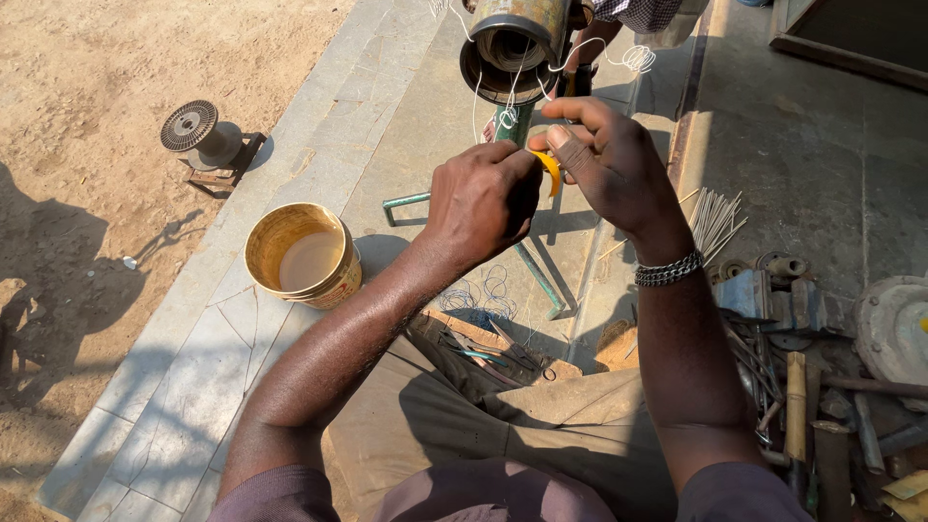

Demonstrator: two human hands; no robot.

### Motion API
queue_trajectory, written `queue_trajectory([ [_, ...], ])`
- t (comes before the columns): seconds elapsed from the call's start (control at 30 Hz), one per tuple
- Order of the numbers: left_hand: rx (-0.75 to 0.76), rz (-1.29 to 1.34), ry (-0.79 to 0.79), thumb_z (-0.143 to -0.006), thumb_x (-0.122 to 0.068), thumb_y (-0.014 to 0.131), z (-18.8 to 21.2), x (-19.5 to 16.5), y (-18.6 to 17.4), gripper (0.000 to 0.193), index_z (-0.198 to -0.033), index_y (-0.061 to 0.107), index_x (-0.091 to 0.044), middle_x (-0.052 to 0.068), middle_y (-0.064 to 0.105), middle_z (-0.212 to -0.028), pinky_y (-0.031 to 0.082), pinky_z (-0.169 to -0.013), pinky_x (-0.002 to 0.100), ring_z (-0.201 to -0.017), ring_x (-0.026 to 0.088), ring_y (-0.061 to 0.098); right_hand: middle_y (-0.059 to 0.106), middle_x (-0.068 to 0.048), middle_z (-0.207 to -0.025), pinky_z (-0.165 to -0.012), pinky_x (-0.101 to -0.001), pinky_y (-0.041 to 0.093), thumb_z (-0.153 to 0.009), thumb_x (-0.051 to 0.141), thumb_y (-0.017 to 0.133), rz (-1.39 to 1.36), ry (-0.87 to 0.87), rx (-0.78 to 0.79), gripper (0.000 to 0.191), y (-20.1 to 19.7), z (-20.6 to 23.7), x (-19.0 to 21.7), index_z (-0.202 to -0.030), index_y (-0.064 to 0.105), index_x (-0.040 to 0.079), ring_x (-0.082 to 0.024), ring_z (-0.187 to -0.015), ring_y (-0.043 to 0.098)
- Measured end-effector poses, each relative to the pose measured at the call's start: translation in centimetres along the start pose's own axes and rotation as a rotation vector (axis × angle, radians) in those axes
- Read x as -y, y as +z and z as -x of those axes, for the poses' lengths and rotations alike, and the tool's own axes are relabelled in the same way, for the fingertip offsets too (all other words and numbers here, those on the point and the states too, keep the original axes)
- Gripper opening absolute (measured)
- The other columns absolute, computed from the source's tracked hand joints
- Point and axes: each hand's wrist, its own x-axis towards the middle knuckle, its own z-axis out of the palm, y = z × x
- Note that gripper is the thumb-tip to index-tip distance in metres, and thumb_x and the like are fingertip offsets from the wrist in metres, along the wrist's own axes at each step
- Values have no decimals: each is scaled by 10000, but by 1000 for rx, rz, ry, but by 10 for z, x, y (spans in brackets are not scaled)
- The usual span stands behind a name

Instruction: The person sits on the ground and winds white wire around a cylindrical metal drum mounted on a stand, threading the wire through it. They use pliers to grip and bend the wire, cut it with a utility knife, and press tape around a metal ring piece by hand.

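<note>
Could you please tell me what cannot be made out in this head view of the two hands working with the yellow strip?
- Yellow strip: mostly hidden between the left hand and right hand; its length is unclear.
- Thin wires: too fine to tell which the fingers grip.
- Motor: cut off by the top edge.
- Another person's checked sleeve: cut off at the top.
- Tools: partly cut off at the right edge.

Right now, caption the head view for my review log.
Both hands, left hand and right hand, pinch a yellow strip below a wire-wound cylinder.
</note>
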Motion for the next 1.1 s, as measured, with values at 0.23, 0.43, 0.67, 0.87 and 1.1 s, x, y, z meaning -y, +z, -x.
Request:
queue_trajectory([
  [0.23, 132, 344, -180, -898, -156, 727, -12, 4, -19, 130, -921, 760, -33, 130, 734, -757, 571, -646, 382, -655, 274, 740, 657, -18, -978, -808, -256, 437, -1144, 246, 598, -218, -24, -287, 264, 40, 47, -54, -1223, 694, 13, -67, -863, 521],
  [0.43, 130, 400, -136, -890, -115, 711, -13, 6, -21, 146, -952, 739, 14, 158, 735, -810, 589, -644, 371, -694, 268, 750, 674, 11, -1128, -993, -278, 486, -1062, 306, 593, -889, 84, -112, 290, 77, 55, -80, -1206, 627, 56, -84, -1099, 604],
  [0.67, 45, 342, -200, -846, -120, 739, -7, 10, -16, 109, -887, 748, -20, 118, 741, -768, 598, -607, 333, -642, 205, 755, 612, -59, -962, -966, -340, 481, -1118, 263, 608, -789, -34, -251, 243, 52, 98, -88, -1010, 592, 46, -159, -980, 597],
  [0.87, 30, 221, -95, -853, -111, 752, -3, 5, -9, 86, -917, 740, -55, 100, 719, -807, 578, -619, 361, -687, 249, 739, 743, -160, -1156, -795, -293, 532, -1088, 300, 592, -755, -76, -308, 239, 24, 87, -59, -1006, 591, 75, -149, -770, 642],
  [1.1, 54, 83, -55, -910, -112, 748, 5, 1, 0, 174, -1061, 669, -78, 107, 668, -916, 528, -658, 459, -820, 330, 694, 753, -89, -948, -588, -273, 523, -1077, 259, 582, 83, 17, -137, 278, 16, 14, 1, -1038, 678, 2, -119, -634, 667],
])
